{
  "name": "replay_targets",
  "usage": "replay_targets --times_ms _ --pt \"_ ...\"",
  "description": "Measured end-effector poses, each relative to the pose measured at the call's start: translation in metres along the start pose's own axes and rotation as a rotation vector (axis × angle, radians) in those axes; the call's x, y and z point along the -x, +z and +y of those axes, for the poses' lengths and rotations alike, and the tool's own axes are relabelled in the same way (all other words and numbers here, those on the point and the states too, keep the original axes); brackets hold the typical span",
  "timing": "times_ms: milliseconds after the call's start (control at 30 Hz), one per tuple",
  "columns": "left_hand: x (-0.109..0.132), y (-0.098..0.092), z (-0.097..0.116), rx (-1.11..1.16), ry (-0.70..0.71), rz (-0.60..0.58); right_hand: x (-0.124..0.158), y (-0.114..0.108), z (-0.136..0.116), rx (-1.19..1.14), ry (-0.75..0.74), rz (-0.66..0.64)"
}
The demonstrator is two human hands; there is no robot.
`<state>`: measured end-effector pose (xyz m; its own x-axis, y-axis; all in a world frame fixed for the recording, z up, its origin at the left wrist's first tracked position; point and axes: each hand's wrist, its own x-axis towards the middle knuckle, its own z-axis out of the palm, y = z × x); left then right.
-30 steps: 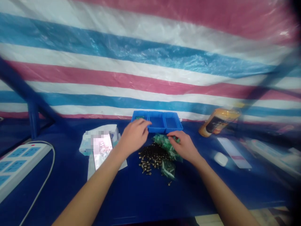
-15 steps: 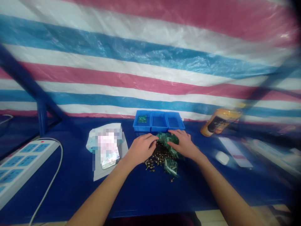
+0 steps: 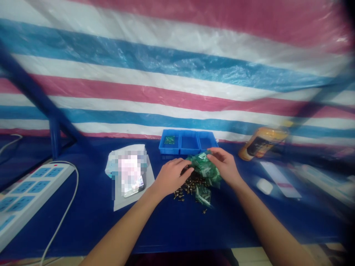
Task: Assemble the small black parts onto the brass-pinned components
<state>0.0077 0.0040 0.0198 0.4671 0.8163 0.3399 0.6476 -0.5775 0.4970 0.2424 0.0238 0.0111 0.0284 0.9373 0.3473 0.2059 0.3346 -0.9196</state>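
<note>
A loose heap of small brass-coloured screws (image 3: 191, 185) lies on the blue table, partly under crumpled green plastic bags (image 3: 205, 169). My left hand (image 3: 173, 176) curves over the left side of the heap, thumb and fingers apart, and I see nothing held in it. At the right, my right hand (image 3: 226, 165) has its thumb and fingers closed on the top edge of the green bags. Nearer to me, a small green bag (image 3: 203, 195) with pale pieces inside lies against the heap. A single screw (image 3: 205, 211) sits apart from it.
Behind the hands stands a blue three-compartment tray (image 3: 168, 150); its left compartment holds a green packet (image 3: 169, 140). A phone (image 3: 134, 189) on white paper and a power strip (image 3: 30, 195) are left. A bottle (image 3: 260, 142) and white case (image 3: 264, 186) are right.
My right hand has drawn the green bags up and to the right, and they bulge higher now. The left hand stays over the screws with its thumb further out. The view has shifted slightly.
</note>
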Motion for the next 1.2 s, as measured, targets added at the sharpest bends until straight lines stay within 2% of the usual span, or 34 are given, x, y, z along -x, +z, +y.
replay_targets --times_ms 200,333,467,633,1000,1200 --pt "-0.004 0.0 0.006 0.288 -0.091 0.049 0.007 0.009 -0.007 -0.126 0.073 -0.065" --pt "-0.006 0.003 0.005 0.426 -0.137 0.088 0.011 0.012 -0.013 -0.121 0.065 -0.12" --pt "-0.004 0.004 0.005 0.505 -0.183 0.092 0.014 0.011 -0.019 0.001 0.01 -0.246" --pt "-0.003 0.005 0.009 0.528 -0.161 0.096 0.015 0.011 -0.02 0.171 -0.039 -0.315" --pt "-0.003 0.006 0.009 0.515 -0.142 0.148 0.016 0.011 -0.019 0.291 -0.093 -0.313" --pt "-0.004 0.005 0.009 0.501 -0.101 0.138 0.013 0.009 -0.02 0.424 -0.223 -0.37"
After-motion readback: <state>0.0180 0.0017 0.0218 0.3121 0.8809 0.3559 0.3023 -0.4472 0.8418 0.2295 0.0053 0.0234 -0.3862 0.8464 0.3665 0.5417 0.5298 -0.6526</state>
